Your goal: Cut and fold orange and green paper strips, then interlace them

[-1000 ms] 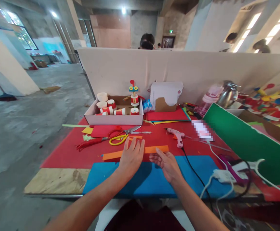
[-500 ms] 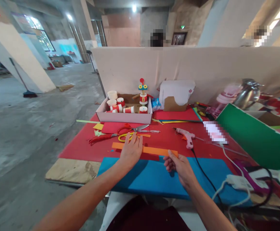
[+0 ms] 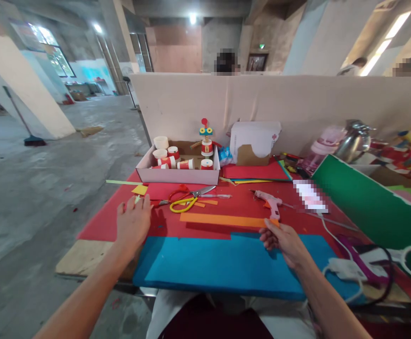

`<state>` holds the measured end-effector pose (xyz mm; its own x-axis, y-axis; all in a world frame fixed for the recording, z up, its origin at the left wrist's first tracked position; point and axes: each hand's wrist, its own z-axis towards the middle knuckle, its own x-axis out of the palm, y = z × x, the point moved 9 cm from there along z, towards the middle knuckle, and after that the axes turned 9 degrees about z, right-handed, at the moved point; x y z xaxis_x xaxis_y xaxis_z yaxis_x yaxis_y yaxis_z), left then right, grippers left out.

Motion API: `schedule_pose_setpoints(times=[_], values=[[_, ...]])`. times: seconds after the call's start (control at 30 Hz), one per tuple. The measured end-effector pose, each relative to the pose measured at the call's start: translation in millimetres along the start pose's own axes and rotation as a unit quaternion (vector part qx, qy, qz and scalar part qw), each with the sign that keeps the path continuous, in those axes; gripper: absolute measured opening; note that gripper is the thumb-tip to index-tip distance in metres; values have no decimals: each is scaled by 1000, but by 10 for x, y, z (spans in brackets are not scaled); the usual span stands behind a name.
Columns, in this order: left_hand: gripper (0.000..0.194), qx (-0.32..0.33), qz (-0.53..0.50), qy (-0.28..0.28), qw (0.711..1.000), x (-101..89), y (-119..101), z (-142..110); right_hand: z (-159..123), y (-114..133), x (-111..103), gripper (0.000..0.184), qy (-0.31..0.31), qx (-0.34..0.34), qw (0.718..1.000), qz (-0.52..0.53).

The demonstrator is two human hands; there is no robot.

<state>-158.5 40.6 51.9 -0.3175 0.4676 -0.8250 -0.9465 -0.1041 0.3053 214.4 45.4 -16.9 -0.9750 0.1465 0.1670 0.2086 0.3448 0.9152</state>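
Strip of orange paper spans mid-desk from nine to three o'clock, its end pinched between the right hand's thumb and fingers. Holding that strip seems the present step; moving it would call for a light pinch, since its far end looks unsupported. At nine o'clock the left hand spreads open, hiding most of a tool; whether they touch, I cannot tell. Pixelation masks a pale object at two o'clock.
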Motion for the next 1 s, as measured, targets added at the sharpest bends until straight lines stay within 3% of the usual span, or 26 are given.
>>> schedule_pose_setpoints(times=[0.07,0.17,0.23,0.3,0.4,0.47,0.5,0.57,0.63,0.67,0.73,0.8,0.9,1.0], values=[[38,11,-54,-26,998,-152,-104,34,98,-35,65,36,30,28,999,-16],[32,178,-171,-10,969,-291,-800,6,227,-112,228,30,60,50,997,-24],[34,246,-199,35,948,-255,-1249,-49,292,-159,300,29,62,53,996,-32],[31,268,-171,80,945,-133,-1541,-96,334,-186,305,28,65,54,995,-44],[25,288,-124,92,945,-3,-1717,-171,362,-70,109,30,52,20,992,-109],[27,293,-108,68,948,11,-1717,-206,336,153,-135,32,-2,-50,974,-221],[29,289,-102,57,950,12,-1698,-213,292,295,-251,33,-45,-98,951,-290],[32,273,-89,51,957,25,-1648,-204,120,575,-357,29,-142,-210,878,-406],[33,250,-74,60,964,48,-1606,-169,-88,690,-167,24,-169,-324,809,-461],[33,240,-68,64,966,56,-1593,-146,-168,656,63,24,-121,-381,788,-469],[33,232,-62,66,968,55,-1588,-107,-290,425,647,23,42,-457,744,-486],[32,236,-64,62,968,43,-1601,-80,-332,172,1095,22,129,-485,684,-530],[30,243,-70,57,966,43,-1613,-60,-197,-28,1415,18,132,-482,621,-604],[30,258,-74,54,962,77,-1630,-72,-70,-80,1472,20,135,-482,587,-637]])
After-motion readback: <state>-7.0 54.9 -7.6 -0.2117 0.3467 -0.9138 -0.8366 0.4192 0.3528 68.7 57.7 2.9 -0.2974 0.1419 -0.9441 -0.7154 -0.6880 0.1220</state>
